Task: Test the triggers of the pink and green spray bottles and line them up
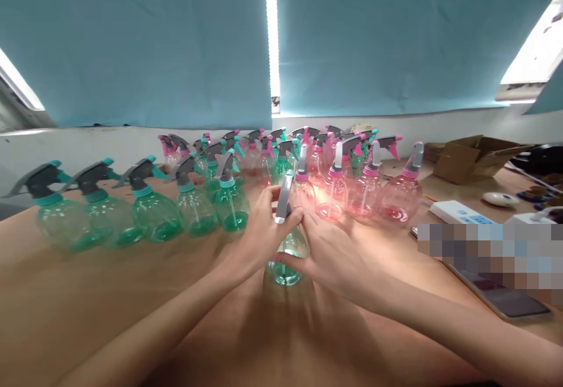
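A clear green spray bottle (287, 272) stands upright on the wooden table (185, 287) in front of me, between both hands. My left hand (266, 220) is closed around its neck, just below the grey trigger head (285, 196). Lower down, my right hand (323, 243) wraps the bottle's body from the right, its thumb across the front. Part of the bottle's neck is hidden by my fingers. Closest on the left is another green spray bottle (232, 208); just behind my right hand stands a pink spray bottle (332, 193).
Several green spray bottles (156, 217) line the left, and several pink ones (398, 196) the right, with more mixed behind. At right are a cardboard box (475, 158), a white mouse (500, 199), a power strip (460, 211) and a phone (505, 299). Blue blinds (141, 47) hang behind.
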Motion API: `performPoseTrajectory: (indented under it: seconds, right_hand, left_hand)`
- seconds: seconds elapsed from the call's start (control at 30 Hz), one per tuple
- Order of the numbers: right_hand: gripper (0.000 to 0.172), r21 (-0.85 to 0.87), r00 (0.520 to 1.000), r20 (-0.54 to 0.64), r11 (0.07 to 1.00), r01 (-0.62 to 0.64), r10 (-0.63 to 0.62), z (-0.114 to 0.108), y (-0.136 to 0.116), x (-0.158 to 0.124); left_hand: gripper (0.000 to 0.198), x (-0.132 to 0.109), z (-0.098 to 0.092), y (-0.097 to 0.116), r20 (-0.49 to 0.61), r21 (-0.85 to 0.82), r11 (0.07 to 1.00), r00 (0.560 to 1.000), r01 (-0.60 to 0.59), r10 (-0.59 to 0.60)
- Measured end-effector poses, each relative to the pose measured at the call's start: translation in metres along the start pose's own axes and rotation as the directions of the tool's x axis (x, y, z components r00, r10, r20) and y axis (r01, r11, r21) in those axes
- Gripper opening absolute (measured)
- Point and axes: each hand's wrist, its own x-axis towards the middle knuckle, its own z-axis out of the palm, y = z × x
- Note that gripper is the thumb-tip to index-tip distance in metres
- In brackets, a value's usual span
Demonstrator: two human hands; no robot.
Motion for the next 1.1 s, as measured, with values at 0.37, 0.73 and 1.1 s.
performPoseTrajectory:
  seconds: [0.37,0.73,1.1]
  right_hand:
    - [0.076,0.045,0.986,0.088,0.989,0.138,-0.141,0.014,0.048,-0.016]
    - [0.077,0.118,0.932,0.324,0.984,0.132,-0.164,0.031,0.092,-0.022]
    - [0.08,0.167,0.911,0.388,0.983,0.078,-0.138,0.029,0.09,-0.023]
  left_hand:
    - [0.015,0.016,0.014,-0.014,0.085,-0.177,0.983,0.994,-0.045,0.061]
    - [0.014,0.017,0.004,-0.008,0.049,-0.089,0.992,0.994,-0.09,0.094]
    - [0.012,0.012,0.003,-0.015,0.093,-0.134,0.991,0.995,-0.027,0.039]
